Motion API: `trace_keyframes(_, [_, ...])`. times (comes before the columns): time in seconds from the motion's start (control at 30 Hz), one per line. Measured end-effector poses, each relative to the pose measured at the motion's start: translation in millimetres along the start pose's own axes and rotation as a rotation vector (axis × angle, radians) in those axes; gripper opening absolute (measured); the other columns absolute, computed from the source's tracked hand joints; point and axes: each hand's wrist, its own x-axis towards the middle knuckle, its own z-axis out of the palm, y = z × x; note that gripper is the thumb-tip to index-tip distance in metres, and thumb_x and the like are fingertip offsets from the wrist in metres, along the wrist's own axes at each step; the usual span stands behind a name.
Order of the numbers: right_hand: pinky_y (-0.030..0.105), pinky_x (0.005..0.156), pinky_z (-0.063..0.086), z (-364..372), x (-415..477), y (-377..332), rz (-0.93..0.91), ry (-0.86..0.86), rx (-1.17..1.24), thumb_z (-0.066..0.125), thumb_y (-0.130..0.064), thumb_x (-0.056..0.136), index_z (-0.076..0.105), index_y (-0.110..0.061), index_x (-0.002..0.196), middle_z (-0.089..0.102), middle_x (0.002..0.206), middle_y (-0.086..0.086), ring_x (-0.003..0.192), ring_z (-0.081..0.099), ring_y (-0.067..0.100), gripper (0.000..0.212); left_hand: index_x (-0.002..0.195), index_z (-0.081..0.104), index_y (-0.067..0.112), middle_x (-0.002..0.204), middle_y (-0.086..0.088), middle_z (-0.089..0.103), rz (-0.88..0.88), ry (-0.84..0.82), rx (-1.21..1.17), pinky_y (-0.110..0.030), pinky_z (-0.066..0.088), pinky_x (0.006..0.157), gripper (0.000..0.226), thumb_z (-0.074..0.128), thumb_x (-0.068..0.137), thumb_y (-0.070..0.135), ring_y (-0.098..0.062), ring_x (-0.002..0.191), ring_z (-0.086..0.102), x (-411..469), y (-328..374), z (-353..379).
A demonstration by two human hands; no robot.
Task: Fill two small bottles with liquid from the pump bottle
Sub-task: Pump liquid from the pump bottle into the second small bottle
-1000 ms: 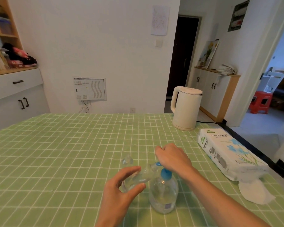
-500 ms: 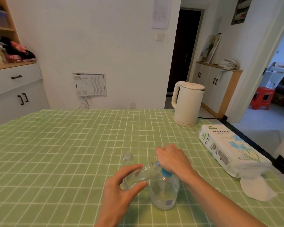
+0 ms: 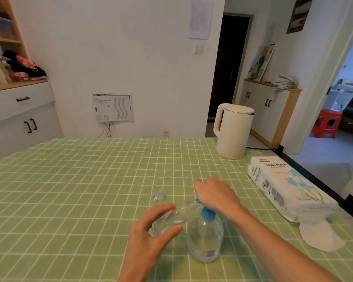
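Nearest the viewer, the left hand reaches in from the lower edge. Its grip grasps the small bottle, with the thumb on the near side and the fingers on the far side of the clear body. The small bottle is held above the counter, just left of the pump bottle. Its long axis is tilted: the base points down and left into the left grip, and the neck points up and right, meeting the blue spout.

The pump bottle stands upright on the counter, clear, with a blue collar and liquid inside. The right hand lies over its pump head, knuckles up. Its grip is curled down round the head and hides most of it.

Just beyond the left hand, a small clear item stands on the counter, apart from both bottles; whether it is a cap or a bottle cannot be told.

To the right lie a tissue pack and a loose tissue. Farther off, at the counter's far right corner, stands a white kettle.
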Motion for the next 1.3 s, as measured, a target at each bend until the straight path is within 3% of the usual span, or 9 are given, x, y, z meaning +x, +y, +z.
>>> trace_keyframes(0.1, [0.040,0.075,0.035,3.6,1.0,2.4,-0.003,0.012,0.038,0.045,-0.037,0.101,0.042,-0.018,0.069,0.047,0.065,-0.001,0.063,0.042,0.021,0.037,0.111,0.076,0.050,0.116,0.021,0.079,0.006,0.012,-0.004,-0.028,0.050,0.101,0.047,0.091,0.069,0.035,-0.001,0.116,0.071,0.4,-1.0,1.4])
trace_keyframes(0.23, [0.041,0.077,0.036,11.8,2.3,6.8,0.013,-0.015,0.037,0.043,-0.039,0.101,0.042,-0.020,0.073,0.047,0.073,-0.001,0.076,0.046,0.026,0.033,0.112,0.076,0.049,0.115,0.019,0.079,0.005,0.019,-0.009,-0.031,0.051,0.101,0.047,0.085,0.066,0.047,-0.004,0.116,0.072,-1.0,-2.7,2.1])
trace_keyframes(0.47, [0.042,0.079,0.036,12.8,0.5,6.6,0.017,-0.008,0.033,0.042,-0.040,0.101,0.043,-0.019,0.077,0.046,0.073,-0.001,0.078,0.046,0.027,0.032,0.112,0.076,0.050,0.116,0.021,0.079,-0.004,0.018,-0.011,-0.031,0.051,0.102,0.047,0.086,0.066,0.049,-0.003,0.116,0.071,-2.8,-1.6,0.2])
trace_keyframes(0.7, [0.041,0.078,0.037,2.0,2.3,2.3,-0.025,0.024,0.006,0.042,-0.041,0.103,0.042,-0.022,0.069,0.043,0.060,-0.006,0.058,0.039,0.017,0.039,0.112,0.076,0.050,0.117,0.021,0.079,-0.013,0.015,-0.012,-0.034,0.051,0.105,0.047,0.086,0.066,0.048,-0.001,0.118,0.070,-2.1,-0.4,-1.3])
trace_keyframes(0.93, [0.036,0.064,0.033,6.8,4.7,5.5,-0.008,0.030,0.054,0.045,-0.038,0.099,0.042,-0.020,0.068,0.047,0.060,-0.005,0.060,0.042,0.019,0.035,0.114,0.076,0.049,0.119,0.021,0.078,-0.008,0.008,-0.011,-0.031,0.050,0.104,0.047,0.086,0.068,0.048,-0.002,0.120,0.070,-1.5,0.1,1.0])
trace_keyframes(1.1, [0.037,0.066,0.034,14.0,3.1,8.2,0.024,0.007,0.050,0.044,-0.038,0.098,0.044,-0.020,0.072,0.050,0.070,-0.001,0.064,0.045,0.021,0.032,0.113,0.076,0.047,0.117,0.020,0.079,-0.013,0.007,0.001,-0.032,0.051,0.103,0.046,0.086,0.069,0.045,-0.005,0.118,0.071,-1.7,-3.4,1.1])
trace_keyframes(1.3, [0.038,0.070,0.035,13.1,1.0,7.4,0.010,0.010,0.065,0.043,-0.037,0.101,0.043,-0.019,0.071,0.047,0.068,-0.002,0.064,0.042,0.020,0.035,0.113,0.076,0.047,0.117,0.020,0.079,-0.018,0.009,0.004,-0.034,0.051,0.105,0.047,0.087,0.068,0.047,-0.003,0.118,0.071,-2.8,-2.9,1.8])
